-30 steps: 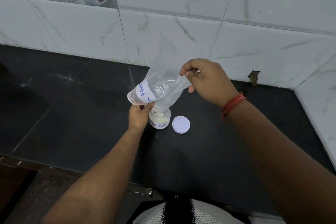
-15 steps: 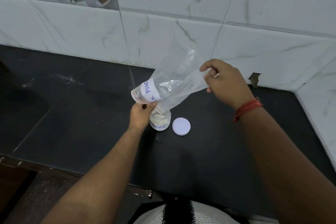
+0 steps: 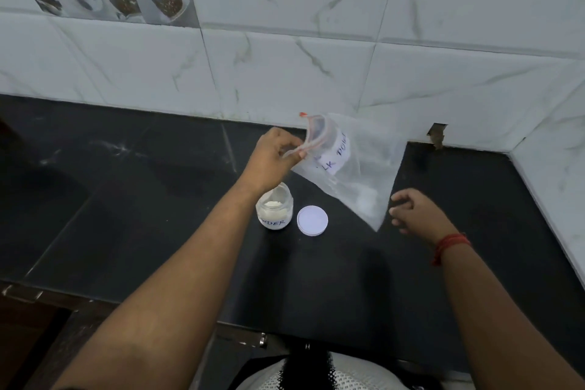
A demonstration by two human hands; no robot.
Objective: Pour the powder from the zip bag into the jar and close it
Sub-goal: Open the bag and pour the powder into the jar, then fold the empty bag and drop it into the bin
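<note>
A small clear jar [image 3: 274, 210] with a handwritten label stands open on the black counter [image 3: 126, 199], with pale powder inside. Its white lid [image 3: 312, 220] lies flat just right of it. My left hand [image 3: 273, 159] pinches the red zip edge of the clear zip bag [image 3: 351, 168], which hangs mouth up above and right of the jar. A little powder residue clings near its lower corner. My right hand [image 3: 414, 210] hovers by that lower corner, fingers loosely curled, holding nothing.
White marble tiles form the back wall [image 3: 316, 57] and a side wall [image 3: 557, 168] at the right. A chipped hole [image 3: 437, 134] shows at the base of the back wall. The counter's front edge [image 3: 95, 301] runs close to my body.
The bag was tipped mouth down over the jar with both hands on it. Now my left hand has lifted it mouth up to the right, and my right hand has let go and dropped lower.
</note>
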